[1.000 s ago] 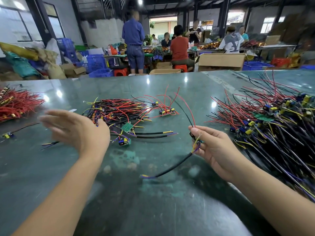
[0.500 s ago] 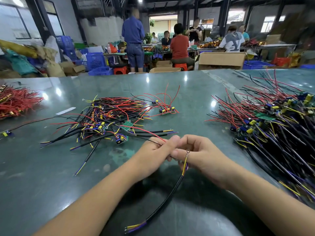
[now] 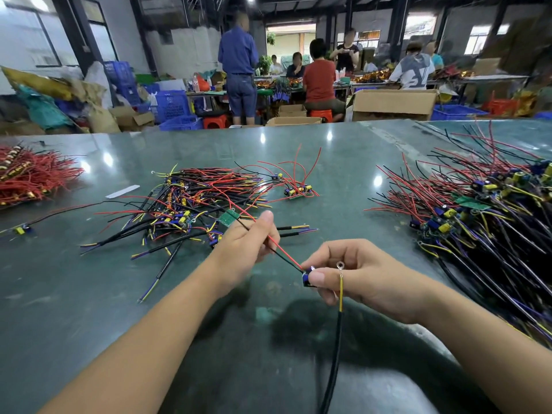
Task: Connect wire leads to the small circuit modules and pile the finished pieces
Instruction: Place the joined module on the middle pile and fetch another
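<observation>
the right hand (image 3: 355, 276) pinches the small blue module (image 3: 308, 277), its red and black leads (image 3: 283, 254) running far-left into the left hand (image 3: 248, 243)'s closed grip above the tabletop (image 3: 89, 294).

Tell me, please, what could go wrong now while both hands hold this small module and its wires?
1. The left hand draws the red and black leads taut from the module; a hard pull might strain their joints.
2. The black cable hangs from the right hand; its weight may twist the module.
3. Loose wires of the middle pile lie close and could snag.
</observation>
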The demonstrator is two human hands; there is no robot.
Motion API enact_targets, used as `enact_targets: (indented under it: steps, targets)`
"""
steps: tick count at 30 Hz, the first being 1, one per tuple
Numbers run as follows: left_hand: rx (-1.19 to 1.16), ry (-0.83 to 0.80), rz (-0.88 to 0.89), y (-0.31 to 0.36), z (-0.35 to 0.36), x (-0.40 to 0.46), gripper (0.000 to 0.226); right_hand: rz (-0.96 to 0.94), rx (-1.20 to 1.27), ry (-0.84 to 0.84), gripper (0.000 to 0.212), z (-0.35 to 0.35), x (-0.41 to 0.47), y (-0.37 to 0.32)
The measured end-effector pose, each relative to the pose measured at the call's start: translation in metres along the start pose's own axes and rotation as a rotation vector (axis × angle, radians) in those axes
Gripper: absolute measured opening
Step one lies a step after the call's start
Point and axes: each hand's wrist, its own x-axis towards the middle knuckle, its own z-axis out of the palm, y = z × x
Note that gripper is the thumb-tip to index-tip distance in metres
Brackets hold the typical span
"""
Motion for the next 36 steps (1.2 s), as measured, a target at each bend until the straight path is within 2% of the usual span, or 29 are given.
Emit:
enact_targets:
  steps: [3, 9, 10, 12, 15, 17, 19, 21, 23, 25, 27, 29, 33, 36]
  targets:
    - [-0.197, 0.049, -0.083, 0.003, -0.001, 0.003, 0.056, 0.013, 0.042, -0.026, 0.008, -0.001, -0.002, -0.002]
    - [-0.386, 0.12, -0.161, 0.003, -0.003, 0.005, 0.065, 0.04, 0.09, -0.061, 0.01, -0.005, -0.004, -0.003]
    - [-0.455, 0.096, -0.19, 0.002, -0.007, 0.004, 0.064, 0.031, 0.084, -0.042, 0.009, -0.005, -0.004, -0.001]
    - [-0.549, -0.053, -0.245, 0.002, -0.012, 0.001, 0.059, -0.005, 0.059, 0.024, 0.007, -0.004, -0.003, 0.003]
    - [-0.434, -0.301, -0.274, -0.003, 0.004, -0.008, 0.048, -0.056, 0.099, 0.122, 0.009, -0.003, 0.001, 0.004]
    - [-0.352, -0.341, -0.241, -0.006, 0.018, -0.011, 0.03, -0.065, 0.079, 0.159, 0.017, -0.001, 0.003, 0.003]
    - [-0.333, -0.293, -0.222, -0.007, 0.024, -0.011, 0.027, -0.049, -0.023, 0.252, 0.026, 0.0, 0.005, 0.005]
    - [-0.383, -0.158, -0.221, -0.006, 0.023, -0.009, 0.026, 0.005, -0.143, 0.427, 0.028, -0.002, 0.007, 0.01]
    - [-0.439, -0.021, -0.201, -0.006, 0.021, -0.006, 0.021, 0.118, -0.058, 0.502, 0.023, -0.004, 0.009, 0.009]
    - [-0.432, 0.058, -0.174, -0.006, 0.022, -0.004, 0.02, 0.209, 0.2, 0.397, 0.027, -0.003, 0.009, 0.006]
    - [-0.424, 0.09, -0.162, -0.005, 0.023, -0.004, 0.018, 0.246, 0.301, 0.243, 0.027, 0.001, 0.006, 0.003]
    - [-0.433, 0.093, -0.152, -0.002, 0.023, -0.005, 0.017, 0.227, 0.302, 0.166, 0.024, 0.004, 0.004, 0.003]
    - [-0.383, 0.068, -0.148, 0.002, 0.021, -0.006, 0.02, 0.217, 0.358, 0.168, 0.018, 0.003, 0.002, 0.0]
    - [-0.325, 0.055, -0.137, 0.004, 0.019, -0.006, 0.022, 0.264, 0.204, 0.146, 0.02, -0.001, 0.0, -0.002]
